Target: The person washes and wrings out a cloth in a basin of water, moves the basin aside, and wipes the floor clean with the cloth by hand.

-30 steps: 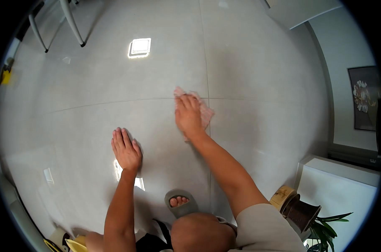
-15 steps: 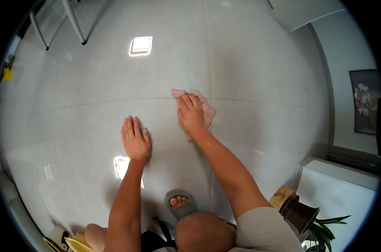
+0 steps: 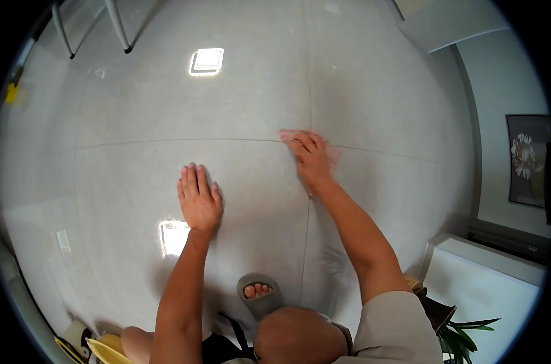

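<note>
My right hand (image 3: 314, 162) presses a pink cloth (image 3: 333, 155) against the grey tiled floor (image 3: 245, 100), close to where the tile joints cross. The cloth spreads out past my fingertips and on the right side of the hand, and it is slightly blurred. Part of it is hidden under the palm. Off to the left, my left hand (image 3: 201, 203) lies flat on the tiles, fingers stretched forward, with nothing in it.
A slippered foot (image 3: 260, 294) is at the bottom centre. White chair legs (image 3: 119, 27) stand at the upper left. On the right are a white cabinet (image 3: 476, 270), a potted plant (image 3: 460, 333) and a flower picture (image 3: 526, 159). Something yellow (image 3: 108, 349) sits at the lower left.
My right hand has slid to the right across the floor with the pink cloth. My left hand stays flat on about the same spot; the view has shifted slightly.
</note>
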### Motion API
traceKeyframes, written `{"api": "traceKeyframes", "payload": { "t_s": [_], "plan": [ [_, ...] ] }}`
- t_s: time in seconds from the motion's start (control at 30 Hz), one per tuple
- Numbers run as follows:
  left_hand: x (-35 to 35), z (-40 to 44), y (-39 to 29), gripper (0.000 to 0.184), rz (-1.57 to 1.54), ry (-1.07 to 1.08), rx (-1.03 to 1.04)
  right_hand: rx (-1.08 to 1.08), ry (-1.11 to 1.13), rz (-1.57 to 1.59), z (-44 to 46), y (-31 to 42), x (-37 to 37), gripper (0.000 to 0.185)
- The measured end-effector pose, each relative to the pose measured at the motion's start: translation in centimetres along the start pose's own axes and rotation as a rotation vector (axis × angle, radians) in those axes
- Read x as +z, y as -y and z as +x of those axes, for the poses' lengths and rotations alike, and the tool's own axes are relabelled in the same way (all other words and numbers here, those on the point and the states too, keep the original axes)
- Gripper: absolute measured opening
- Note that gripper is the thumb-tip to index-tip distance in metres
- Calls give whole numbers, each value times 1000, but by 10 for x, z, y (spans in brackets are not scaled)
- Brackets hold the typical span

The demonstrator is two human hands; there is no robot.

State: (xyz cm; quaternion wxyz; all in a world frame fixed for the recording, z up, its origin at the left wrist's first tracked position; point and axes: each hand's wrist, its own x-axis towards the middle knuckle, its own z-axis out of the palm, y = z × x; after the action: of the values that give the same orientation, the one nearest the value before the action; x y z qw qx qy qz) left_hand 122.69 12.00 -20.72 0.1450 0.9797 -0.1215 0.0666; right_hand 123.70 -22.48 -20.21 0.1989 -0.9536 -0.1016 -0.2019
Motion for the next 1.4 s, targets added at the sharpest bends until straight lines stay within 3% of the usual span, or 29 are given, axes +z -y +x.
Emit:
{"api": "traceKeyframes", "payload": {
  "t_s": [0.1, 0.3, 0.4, 0.5, 0.53, 0.63, 0.87, 1.0, 1.4],
  "plan": [
    [0, -3, -5, 59, 24, 23, -12, 40, -18, 22, -2, 4, 7, 47],
    [0, 1, -2, 60, 6, 30, 1, -86, 22, 120, 20, 18, 23, 40],
    [0, 1, -2, 60, 15, 18, 2, 16, 9, 67, -12, -16, -8, 32],
    [-3, 0, -6, 59, 34, 24, -7, 272, 58, 164, -21, -30, -15, 22],
    [-2, 1, -5, 59, 36, 19, -5, 414, 40, 165, -9, -23, -16, 15],
    [-1, 3, -4, 59, 36, 1, 2, 551, 143, 207, 24, -5, -25, 12],
    [0, 2, -2, 61, 33, 38, -18, 3, 315, 304, 59, -11, 26, 3],
    [-1, 3, -3, 61, 5, 41, -26, -40, 273, 327, 54, -26, 2, 8],
    [-1, 6, -2, 58, -8, 9, -32, 32, 564, 167, 77, -47, -2, 9]
  ]
}}
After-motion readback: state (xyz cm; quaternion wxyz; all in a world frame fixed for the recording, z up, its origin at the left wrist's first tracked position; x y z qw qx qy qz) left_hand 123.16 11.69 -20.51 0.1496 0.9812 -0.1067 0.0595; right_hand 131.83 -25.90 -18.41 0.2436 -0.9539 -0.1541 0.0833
